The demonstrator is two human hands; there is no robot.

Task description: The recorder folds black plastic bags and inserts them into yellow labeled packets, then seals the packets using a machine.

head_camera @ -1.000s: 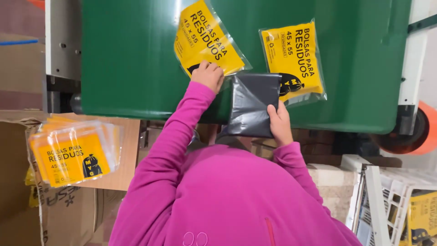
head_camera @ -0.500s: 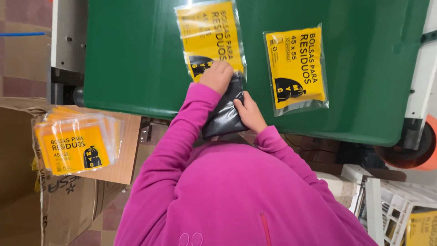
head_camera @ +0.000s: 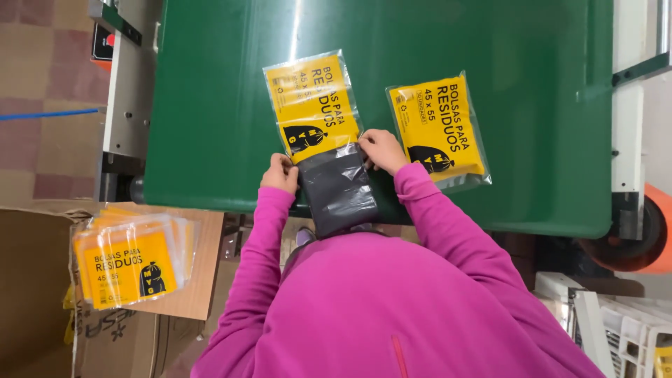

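A clear plastic packet with a yellow label lies on the green table. A folded bundle of black bags sticks out of the packet's open near end, partly inside it. My left hand pinches the left side of that opening. On the right side, my right hand grips the packet's edge against the bundle. A second, filled packet with a yellow label lies flat just right of my right hand.
A stack of several empty yellow-label packets rests on a cardboard box at the lower left. A grey machine frame borders the table's left side, and an orange wheel and white racks stand at the right.
The black bundle was held free beside the packet; now it is partly inside the packet's mouth. Both hands have moved to the two sides of the opening.
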